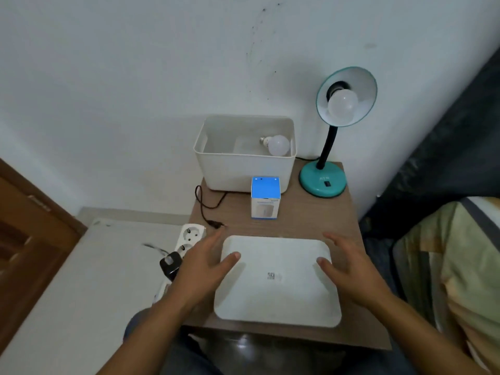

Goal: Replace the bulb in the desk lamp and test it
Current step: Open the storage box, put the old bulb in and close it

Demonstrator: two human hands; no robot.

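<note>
While both hands flank the lid:
Worktop (311, 220): carries everything.
Lid (276, 282): flat, nearest.
Desk lamp (336, 131): far right, fitted bulb (343, 106) facing back; right hand (349, 266) nearer.
Left hand (208, 262): grip spread, like right.
Spare bulb (277, 144): in bin (243, 169).

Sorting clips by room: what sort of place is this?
Probably a bedroom: a small brown wooden bedside table holding a teal gooseneck desk lamp, with striped bedding beside it.
</note>
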